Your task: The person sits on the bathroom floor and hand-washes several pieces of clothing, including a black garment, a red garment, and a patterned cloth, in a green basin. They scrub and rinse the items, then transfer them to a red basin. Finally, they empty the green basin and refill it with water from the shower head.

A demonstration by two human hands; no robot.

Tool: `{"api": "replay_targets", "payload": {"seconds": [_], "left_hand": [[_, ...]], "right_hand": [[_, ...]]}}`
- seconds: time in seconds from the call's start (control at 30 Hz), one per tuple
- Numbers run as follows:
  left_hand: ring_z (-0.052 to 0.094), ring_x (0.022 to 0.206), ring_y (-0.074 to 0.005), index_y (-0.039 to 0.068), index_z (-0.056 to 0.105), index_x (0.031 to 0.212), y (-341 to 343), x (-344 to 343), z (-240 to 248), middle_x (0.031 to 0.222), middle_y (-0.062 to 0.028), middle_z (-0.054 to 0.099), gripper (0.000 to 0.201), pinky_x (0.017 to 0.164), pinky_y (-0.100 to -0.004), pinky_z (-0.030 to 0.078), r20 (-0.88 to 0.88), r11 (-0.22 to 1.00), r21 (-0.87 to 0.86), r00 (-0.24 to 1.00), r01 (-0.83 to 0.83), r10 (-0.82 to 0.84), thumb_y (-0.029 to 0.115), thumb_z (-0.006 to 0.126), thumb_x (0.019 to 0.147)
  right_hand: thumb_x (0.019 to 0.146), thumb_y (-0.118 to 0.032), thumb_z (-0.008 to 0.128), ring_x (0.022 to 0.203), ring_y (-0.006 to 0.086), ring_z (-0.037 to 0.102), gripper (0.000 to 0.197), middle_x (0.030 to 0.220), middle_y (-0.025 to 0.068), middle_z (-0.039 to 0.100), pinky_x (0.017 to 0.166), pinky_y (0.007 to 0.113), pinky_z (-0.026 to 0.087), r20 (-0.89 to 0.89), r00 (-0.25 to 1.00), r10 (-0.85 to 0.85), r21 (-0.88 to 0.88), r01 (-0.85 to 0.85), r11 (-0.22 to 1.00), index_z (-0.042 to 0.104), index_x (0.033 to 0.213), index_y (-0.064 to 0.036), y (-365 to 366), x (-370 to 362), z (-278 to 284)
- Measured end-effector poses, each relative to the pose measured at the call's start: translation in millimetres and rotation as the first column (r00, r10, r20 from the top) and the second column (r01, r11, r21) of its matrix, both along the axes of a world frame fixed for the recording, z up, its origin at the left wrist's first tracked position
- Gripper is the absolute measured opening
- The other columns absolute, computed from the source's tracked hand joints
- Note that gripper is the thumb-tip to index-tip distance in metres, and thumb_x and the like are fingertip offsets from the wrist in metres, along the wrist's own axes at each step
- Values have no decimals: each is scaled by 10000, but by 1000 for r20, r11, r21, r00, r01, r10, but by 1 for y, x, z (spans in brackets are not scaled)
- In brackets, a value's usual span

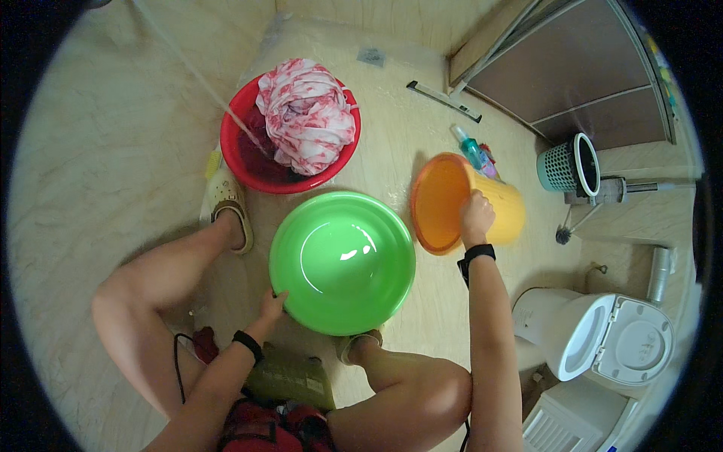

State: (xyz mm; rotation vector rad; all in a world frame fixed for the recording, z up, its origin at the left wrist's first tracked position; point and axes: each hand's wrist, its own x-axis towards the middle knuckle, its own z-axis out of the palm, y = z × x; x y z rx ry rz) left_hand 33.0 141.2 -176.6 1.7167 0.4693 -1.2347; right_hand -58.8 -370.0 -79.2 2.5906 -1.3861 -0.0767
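Note:
A green basin [343, 290] sits on the floor between my feet, and my left hand [274, 304] grips its rim at the lower left. My right hand [477, 217] is closed on the rim of an orange bucket [503, 215], which is tilted with its mouth toward the basin. Beyond the basin stands a red basin [237, 162]. A bundled white cloth with pink-red blotches [305, 113] fills much of it. A thin stream of water [192, 71] falls into the red basin from the upper left.
Behind the bucket lie a teal bottle [468, 145] and a floor squeegee [444, 101]. A mesh waste bin [557, 167], a toilet brush [563, 235] and a toilet [580, 331] line the right side. A white slatted stool [561, 429] is at the lower right.

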Motion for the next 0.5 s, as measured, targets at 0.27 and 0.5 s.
{"api": "replay_targets", "payload": {"seconds": [0.27, 0.5], "left_hand": [[575, 923, -260, -2, 430, 1220, 4, 2, -4, 1135, -158, 534, 468, 738, -367, 489, 32, 983, 90, 986, 158, -161, 262, 555, 854], [577, 930, -255, 0, 425, 1230, -33, 23, 56, 1147, -166, 531, 476, 709, -374, 495, -79, 953, 206, 975, 222, -210, 280, 545, 864]], "right_hand": [[778, -111, 518, 559, 195, 639, 80, 589, 64, 616, 485, 294, 511, -165, 918, 360, -139, -384, 913, 573, 787, -54, 22, 41, -1], [789, -131, 521, 601, 175, 644, 76, 622, 41, 626, 492, 299, 505, -310, 810, 498, 52, -509, 859, 590, 789, -99, 30, 84, 0]]}}
